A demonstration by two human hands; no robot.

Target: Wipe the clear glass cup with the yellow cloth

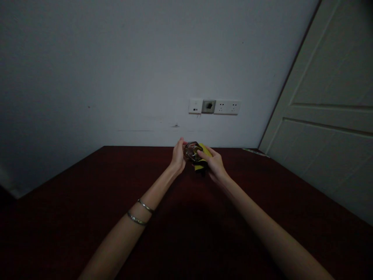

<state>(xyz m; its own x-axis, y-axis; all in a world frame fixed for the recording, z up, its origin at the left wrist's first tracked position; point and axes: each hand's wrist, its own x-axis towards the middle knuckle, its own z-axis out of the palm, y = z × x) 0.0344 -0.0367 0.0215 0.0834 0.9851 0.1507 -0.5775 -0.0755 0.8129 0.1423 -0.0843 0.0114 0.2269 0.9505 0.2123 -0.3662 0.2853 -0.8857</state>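
A clear, shiny glass cup (191, 151) is held above the far part of the table, its round mouth turned towards me. My left hand (178, 156) is closed around its left side. On the other side my right hand (215, 161) grips a yellow cloth (205, 150) with black parts, pressed against the cup. The thumb of that hand lies over the cup's right edge. A loose end of the cloth hangs below the cup. Dim light and the fingers hide the cup's far side.
The dark red table (145, 179) reaches back to a pale wall (140, 70). Sockets and switch plates (215, 106) sit on the wall behind my hands. A thin flat strip (256, 152) lies at the table's far right edge, near a white panelled door (329, 112).
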